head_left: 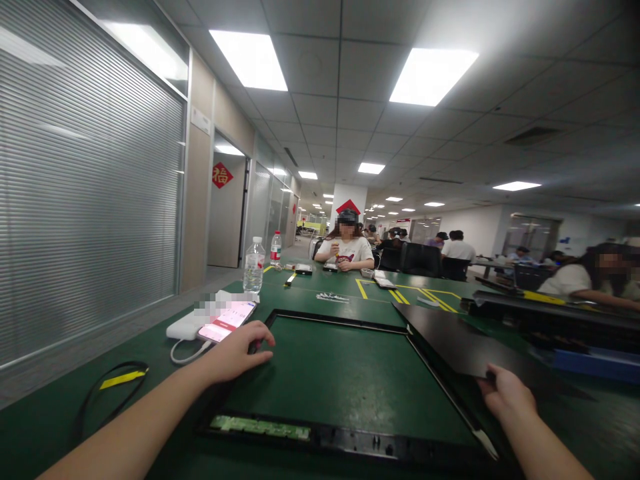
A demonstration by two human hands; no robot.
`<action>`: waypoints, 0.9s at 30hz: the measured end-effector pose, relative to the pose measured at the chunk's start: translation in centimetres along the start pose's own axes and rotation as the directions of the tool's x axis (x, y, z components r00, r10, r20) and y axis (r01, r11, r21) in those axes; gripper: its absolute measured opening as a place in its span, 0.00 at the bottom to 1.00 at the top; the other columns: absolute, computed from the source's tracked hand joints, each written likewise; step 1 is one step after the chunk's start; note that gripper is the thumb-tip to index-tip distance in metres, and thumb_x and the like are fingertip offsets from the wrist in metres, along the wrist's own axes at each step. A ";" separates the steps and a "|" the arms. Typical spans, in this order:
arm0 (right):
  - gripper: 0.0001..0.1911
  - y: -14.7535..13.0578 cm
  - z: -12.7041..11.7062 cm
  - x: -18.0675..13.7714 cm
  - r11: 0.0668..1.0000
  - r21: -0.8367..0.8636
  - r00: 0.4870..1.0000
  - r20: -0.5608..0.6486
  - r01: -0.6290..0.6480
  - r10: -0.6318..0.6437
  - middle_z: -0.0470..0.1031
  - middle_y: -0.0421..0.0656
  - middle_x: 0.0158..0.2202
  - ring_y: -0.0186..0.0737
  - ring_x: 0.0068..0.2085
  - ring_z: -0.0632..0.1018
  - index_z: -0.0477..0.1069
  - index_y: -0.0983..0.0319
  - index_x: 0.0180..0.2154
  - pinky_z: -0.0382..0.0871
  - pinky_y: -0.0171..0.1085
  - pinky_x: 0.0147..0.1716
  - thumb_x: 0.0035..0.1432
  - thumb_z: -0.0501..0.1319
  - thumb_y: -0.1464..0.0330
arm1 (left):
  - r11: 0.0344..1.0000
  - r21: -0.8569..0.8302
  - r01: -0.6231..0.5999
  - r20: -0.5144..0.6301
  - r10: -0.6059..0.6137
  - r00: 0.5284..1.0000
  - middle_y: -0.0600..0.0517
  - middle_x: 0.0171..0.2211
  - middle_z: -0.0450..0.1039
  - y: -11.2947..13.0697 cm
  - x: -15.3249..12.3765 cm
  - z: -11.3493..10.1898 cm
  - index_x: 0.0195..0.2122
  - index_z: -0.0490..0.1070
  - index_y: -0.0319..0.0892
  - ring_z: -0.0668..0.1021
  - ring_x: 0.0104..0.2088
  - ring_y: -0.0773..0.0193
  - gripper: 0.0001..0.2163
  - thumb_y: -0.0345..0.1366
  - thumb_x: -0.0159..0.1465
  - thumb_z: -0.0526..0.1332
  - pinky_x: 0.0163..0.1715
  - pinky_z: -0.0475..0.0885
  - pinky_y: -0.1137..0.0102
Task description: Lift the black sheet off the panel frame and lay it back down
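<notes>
A black rectangular frame (330, 319) lies flat on the green table in front of me, with a green circuit strip (260, 427) along its near edge. My left hand (239, 350) rests on the frame's left edge, fingers curled down over it. My right hand (505, 392) grips the near corner of a dark flat panel (450, 337) that lies tilted over the frame's right side.
A phone (227, 321) sits on a white power bank (190, 325) left of the frame, with a black strap (107, 390) nearer the table edge. Two water bottles (254, 265) stand further back. Other people sit along the table beyond and at right.
</notes>
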State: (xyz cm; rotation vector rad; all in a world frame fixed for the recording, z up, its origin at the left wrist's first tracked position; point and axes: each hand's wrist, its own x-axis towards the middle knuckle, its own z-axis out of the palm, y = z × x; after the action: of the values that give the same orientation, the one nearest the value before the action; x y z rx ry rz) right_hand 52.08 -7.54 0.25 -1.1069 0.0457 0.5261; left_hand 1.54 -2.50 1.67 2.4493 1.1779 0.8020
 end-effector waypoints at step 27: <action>0.10 -2.3 1.5 -4.8 0.983 0.157 0.989 0.100 0.093 -0.110 0.69 0.38 0.23 0.30 0.21 0.71 0.66 0.65 0.21 0.71 0.30 0.20 0.35 0.60 0.84 | 0.968 -0.206 0.141 -0.115 -0.167 0.979 0.50 0.36 0.70 -0.8 -0.1 -0.3 0.47 0.63 0.44 0.72 0.32 0.62 0.19 0.45 0.56 0.55 0.33 0.66 0.68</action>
State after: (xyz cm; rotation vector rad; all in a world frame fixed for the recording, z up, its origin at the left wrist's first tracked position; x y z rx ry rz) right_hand 48.48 -8.86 4.29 -0.9248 -0.0646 0.4824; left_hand 0.76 -2.08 1.45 2.1449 1.2523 0.9944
